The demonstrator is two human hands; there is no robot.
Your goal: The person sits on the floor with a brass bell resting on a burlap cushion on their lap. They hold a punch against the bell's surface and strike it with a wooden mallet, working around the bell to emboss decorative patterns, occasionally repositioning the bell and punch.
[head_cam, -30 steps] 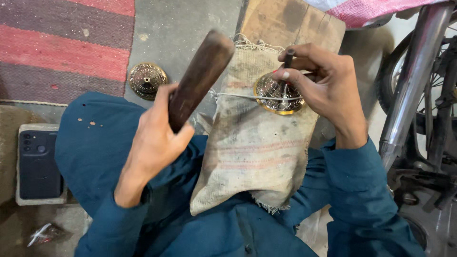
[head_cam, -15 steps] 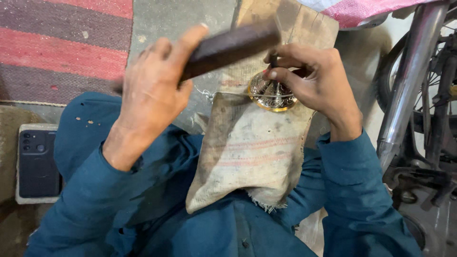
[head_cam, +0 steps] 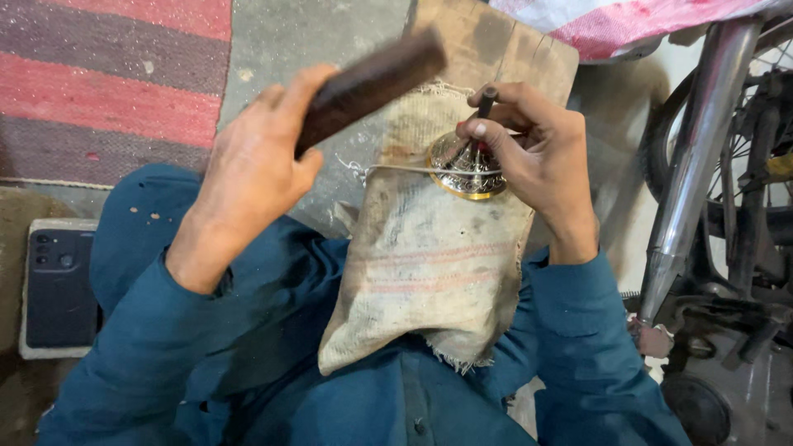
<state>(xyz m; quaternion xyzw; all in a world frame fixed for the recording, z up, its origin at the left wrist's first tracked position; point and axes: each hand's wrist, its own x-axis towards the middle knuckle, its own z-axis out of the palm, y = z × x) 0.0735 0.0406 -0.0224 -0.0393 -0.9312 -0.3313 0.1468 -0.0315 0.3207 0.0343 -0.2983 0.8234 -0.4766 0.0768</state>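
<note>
In the head view, the left hand [head_cam: 248, 169] is raised above the lap, its grip clenched around a dark wooden block [head_cam: 372, 83] that tilts up to the right and looks blurred. The right hand [head_cam: 541, 153] has its grip closed on a thin dark punch [head_cam: 486, 101], held nearly upright with its lower end on a round engraved brass piece [head_cam: 467, 165]. That brass piece lies on a burlap sack [head_cam: 429, 264] draped over a wooden board [head_cam: 496, 45], and a pale cord [head_cam: 396, 169] crosses it. Both arms wear teal sleeves [head_cam: 165, 347]. Left of the person, a dark phone [head_cam: 58, 285] lies on the floor beside a red and grey striped rug [head_cam: 107, 83]. On the right stands a motorcycle with a chrome exhaust pipe [head_cam: 698, 157].
</note>
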